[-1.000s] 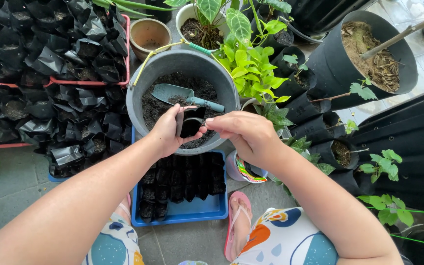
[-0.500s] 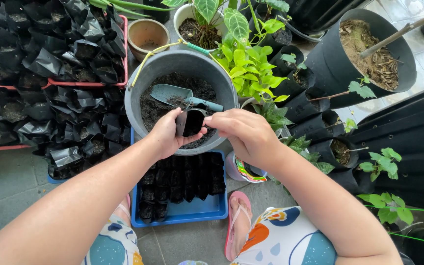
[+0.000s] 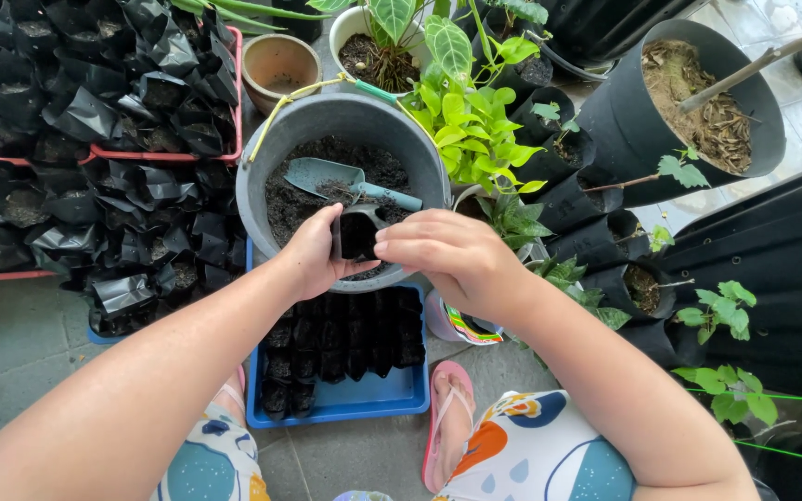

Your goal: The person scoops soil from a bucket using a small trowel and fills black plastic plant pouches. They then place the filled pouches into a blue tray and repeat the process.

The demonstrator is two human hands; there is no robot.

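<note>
We look down from head height at our own two bare arms reaching over a grey bucket (image 3: 262, 162) of dark soil. Our left hand (image 3: 313, 255) has its fingers curled closed around a small black nursery bag (image 3: 356, 234), holding it upright just above the near rim of the bucket. Our right hand (image 3: 447, 255) meets the bag from the other side, fingers closed in a pinch at its open mouth. A teal hand trowel (image 3: 345, 181) lies untouched on the soil just behind the bag. We judge that the bag is being opened or steadied for filling; the next move would call for keeping the mouth wide and freeing one hand for the trowel. Below the bucket, between our knees, a blue tray (image 3: 364, 399) holds rows of filled black bags. To the left, many more black bags (image 3: 95, 121) crowd red-rimmed trays. Behind the bucket stand an empty terracotta pot (image 3: 278, 65) and leafy green plants (image 3: 471, 121); a large black pot (image 3: 698, 102) sits to the right. We are outdoors or on a patio, squatting on a grey tiled floor (image 3: 20, 343), a pink sandal (image 3: 447, 417) on one foot.
</note>
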